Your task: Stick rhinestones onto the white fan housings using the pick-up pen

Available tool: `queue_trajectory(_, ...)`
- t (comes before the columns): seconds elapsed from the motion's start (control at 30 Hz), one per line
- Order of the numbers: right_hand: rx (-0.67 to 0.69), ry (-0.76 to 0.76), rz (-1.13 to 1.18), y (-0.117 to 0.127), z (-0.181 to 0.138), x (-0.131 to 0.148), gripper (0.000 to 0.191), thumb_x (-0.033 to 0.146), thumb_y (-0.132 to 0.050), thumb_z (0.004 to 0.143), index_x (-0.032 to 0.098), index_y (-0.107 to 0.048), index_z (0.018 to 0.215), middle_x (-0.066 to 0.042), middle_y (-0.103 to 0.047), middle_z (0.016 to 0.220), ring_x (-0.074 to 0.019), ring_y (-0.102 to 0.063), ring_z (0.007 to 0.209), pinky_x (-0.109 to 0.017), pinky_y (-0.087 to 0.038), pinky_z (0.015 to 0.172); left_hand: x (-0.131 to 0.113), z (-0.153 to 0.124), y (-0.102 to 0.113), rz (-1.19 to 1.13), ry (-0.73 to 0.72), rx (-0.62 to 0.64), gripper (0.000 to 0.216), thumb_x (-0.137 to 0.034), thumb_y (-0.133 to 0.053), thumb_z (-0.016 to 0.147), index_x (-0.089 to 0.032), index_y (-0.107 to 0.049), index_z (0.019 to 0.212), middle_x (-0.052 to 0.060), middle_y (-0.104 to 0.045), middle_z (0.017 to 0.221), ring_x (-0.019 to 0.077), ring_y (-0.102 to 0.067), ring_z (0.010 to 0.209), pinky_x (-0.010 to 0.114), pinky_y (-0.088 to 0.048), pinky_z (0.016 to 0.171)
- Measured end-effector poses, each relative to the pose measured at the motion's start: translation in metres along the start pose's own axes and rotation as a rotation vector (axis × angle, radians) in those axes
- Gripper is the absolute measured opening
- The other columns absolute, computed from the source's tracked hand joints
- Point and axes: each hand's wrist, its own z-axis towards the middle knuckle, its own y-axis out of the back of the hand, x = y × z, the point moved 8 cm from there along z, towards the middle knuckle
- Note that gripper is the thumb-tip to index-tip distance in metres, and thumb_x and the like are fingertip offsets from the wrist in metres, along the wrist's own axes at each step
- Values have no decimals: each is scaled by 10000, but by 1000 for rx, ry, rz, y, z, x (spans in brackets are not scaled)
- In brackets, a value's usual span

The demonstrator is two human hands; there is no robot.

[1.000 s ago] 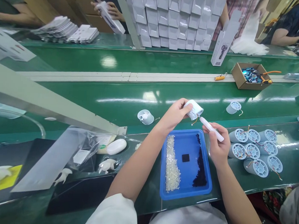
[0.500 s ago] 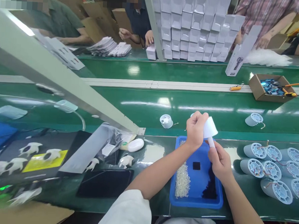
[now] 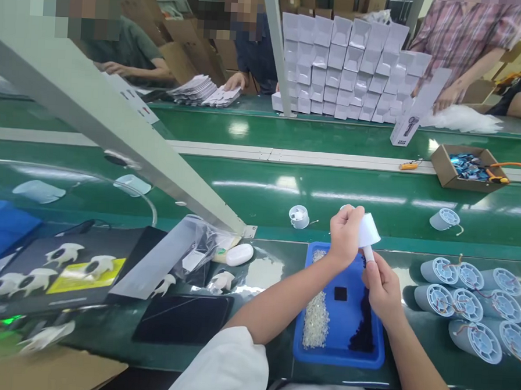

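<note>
My left hand [image 3: 344,237] is closed around a white cup-shaped plastic part [image 3: 369,230] at its wide end. Below it, the fingers of my right hand [image 3: 383,286] pinch the narrow white stem [image 3: 368,254] that comes out of this part. Both hands are over the far end of a blue tray [image 3: 338,357]. Small clear pieces [image 3: 316,323] lie in a heap along the tray's left side and small black pieces [image 3: 362,334] along its right. Between them sits a black square [image 3: 340,293]. What my fingertips cover is hidden.
Several light-blue round housings [image 3: 440,300] with wires stand to the right; another housing [image 3: 299,217] is on the green belt. An open carton [image 3: 469,171] is farther back. White curved parts [image 3: 65,253] and a black pad [image 3: 183,319] lie left, below a slanting metal post [image 3: 128,135].
The camera view has shifted slightly. My hands keep hold of the white part, nearly unmoved over the tray. Across the belt, a co-worker's hand has gone from a small white box to the flat stack.
</note>
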Motion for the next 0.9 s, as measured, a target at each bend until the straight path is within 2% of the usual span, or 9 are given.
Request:
queue_trajectory(0.13,-79,56,-14,4,3,9,483,523,-448,939,145,-645,1165,62,-366,510,-108,-328,433,-241,-283,412,-20,0,-15,305,-152,241,414,-473,-697,749,-201,-399,654,-1,-476,759,114,-448,713,244,-393,655)
queue_trajectory(0.23,-125,86,-101,11,6,15,454,497,-495,904,146,-661,1139,50,-419,521,-112,-366,445,-243,-327,431,-24,7,-17,488,-41,436,386,-447,-703,747,-220,-396,804,-24,-474,763,111,-465,691,233,-391,636)
queue_trajectory(0.3,-169,64,-164,18,9,14,421,485,-523,875,147,-682,1071,40,-458,534,-117,-399,461,-246,-361,450,-36,24,1,638,-40,343,416,-420,-691,751,-233,-344,882,-44,-455,760,110,-474,671,233,-385,635)
queue_trajectory(0.4,-287,-5,-161,30,11,8,423,477,-489,878,133,-663,1051,34,-484,540,-123,-426,464,-250,-373,456,-50,51,26,1058,-92,157,470,-386,-691,751,-236,-336,1020,18,-510,913,188,-556,836,304,-424,759)
queue_trajectory(0.53,-328,-56,-105,32,11,-2,437,481,-522,859,129,-613,1101,79,-427,475,-107,-375,411,-242,-307,425,-14,71,21,1472,36,383,320,-164,-660,713,-207,-505,990,141,-524,1161,354,-502,1172,465,-398,971)
queue_trajectory(0.63,-359,-60,-60,33,10,-6,421,483,-548,844,134,-603,1072,90,-417,471,-98,-359,412,-240,-274,422,20,76,5,1466,105,554,341,-42,-729,522,-180,-563,786,137,-584,1112,417,-474,1224,526,-397,1003)
queue_trajectory(0.73,-382,-60,-17,35,10,-8,394,486,-568,827,145,-594,1023,88,-430,485,-93,-370,419,-242,-274,426,43,74,-14,1379,97,666,425,-66,-807,422,-179,-552,744,106,-648,1011,410,-482,1246,558,-349,1067)
queue_trajectory(0.8,-380,-51,6,36,10,-9,368,474,-584,820,157,-580,1007,96,-417,484,-90,-362,416,-241,-271,425,47,70,-28,1280,25,694,482,-110,-842,418,-189,-573,810,94,-657,1043,381,-478,1271,534,-303,1116)
queue_trajectory(0.9,-375,-11,47,36,11,-6,342,435,-589,832,176,-533,1048,114,-395,485,-85,-340,408,-234,-264,419,39,57,-48,1124,-75,755,394,-91,-802,504,-208,-619,832,68,-662,1016,307,-573,1152,414,-378,1076)
